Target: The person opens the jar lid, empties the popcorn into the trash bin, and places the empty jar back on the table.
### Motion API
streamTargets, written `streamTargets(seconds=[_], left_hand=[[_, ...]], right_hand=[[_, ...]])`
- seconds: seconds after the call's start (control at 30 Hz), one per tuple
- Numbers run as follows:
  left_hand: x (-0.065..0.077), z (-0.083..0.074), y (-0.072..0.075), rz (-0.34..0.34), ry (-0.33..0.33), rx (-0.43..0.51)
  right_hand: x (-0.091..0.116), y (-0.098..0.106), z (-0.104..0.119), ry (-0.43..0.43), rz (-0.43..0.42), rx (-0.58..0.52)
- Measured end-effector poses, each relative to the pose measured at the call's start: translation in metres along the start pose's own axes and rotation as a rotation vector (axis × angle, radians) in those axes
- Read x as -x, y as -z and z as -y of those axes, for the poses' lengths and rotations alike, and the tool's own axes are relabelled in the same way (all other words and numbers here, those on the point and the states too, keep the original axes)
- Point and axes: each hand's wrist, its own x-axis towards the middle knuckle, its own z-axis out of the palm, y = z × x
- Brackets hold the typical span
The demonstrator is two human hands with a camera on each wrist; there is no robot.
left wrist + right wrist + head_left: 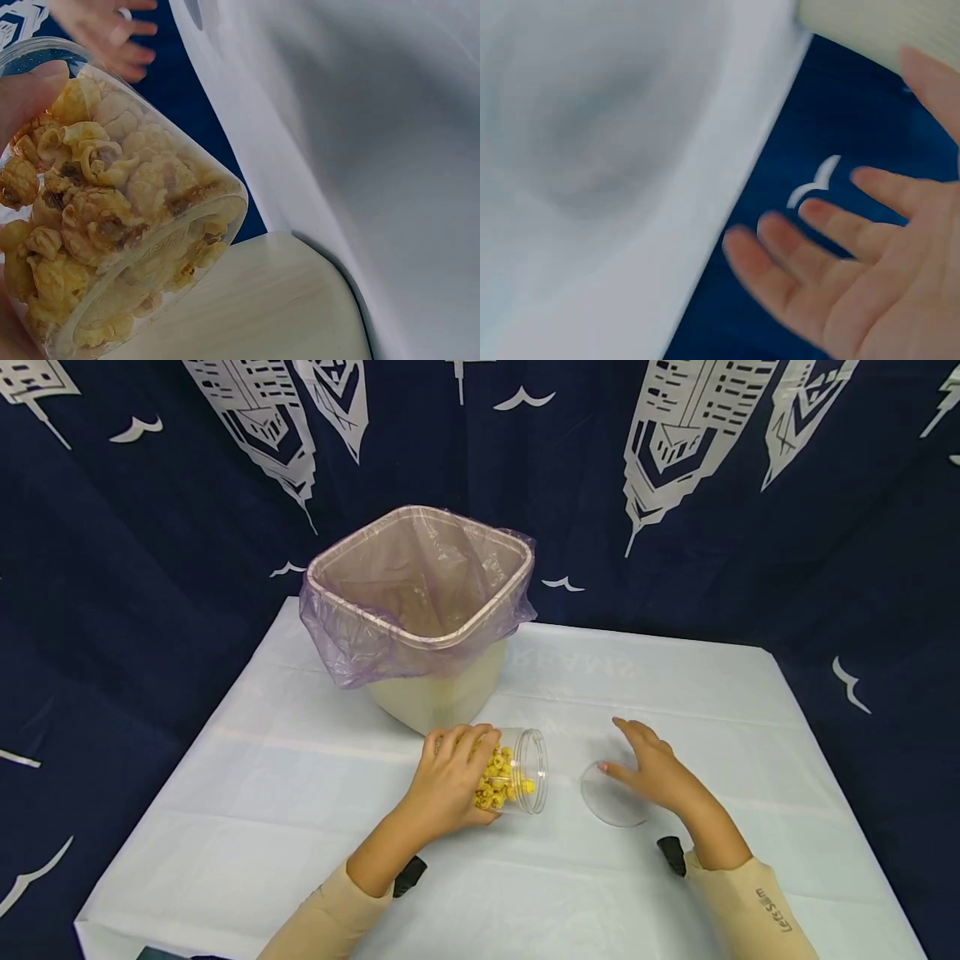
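A clear plastic jar [531, 760] of yellow popcorn [495, 781] lies tipped sideways in my left hand [446, 781], its uncovered mouth facing right. The left wrist view shows the jar's base and the popcorn [97, 180] through its wall, with the thumb [34, 94] along the side. To the right, a round clear lid [613, 806] appears flat on the table. Over the lid's far right edge is my right hand [656, 768], fingers spread; whether it touches the lid is hard to tell. In the right wrist view its palm [900, 285] holds nothing.
A cream bin [442, 693] lined with a translucent purple bag [352, 639] stands behind the jar, at the table's back left. White cloth covers the table [300, 827]. A dark blue curtain [577, 468] with white prints hangs behind it.
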Motion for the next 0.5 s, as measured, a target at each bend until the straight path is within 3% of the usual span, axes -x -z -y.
streamTargets(seconds=[0.3,0.5], left_hand=[[0.001,0.000,-0.001,-0.004,0.003,0.007],[-0.001,0.000,-0.001,-0.005,-0.004,0.004]], right_hand=[[-0.028,0.047,0.037,0.112,-0.155,-0.356],[-0.045,0.064,0.065,0.178,-0.193,-0.615]])
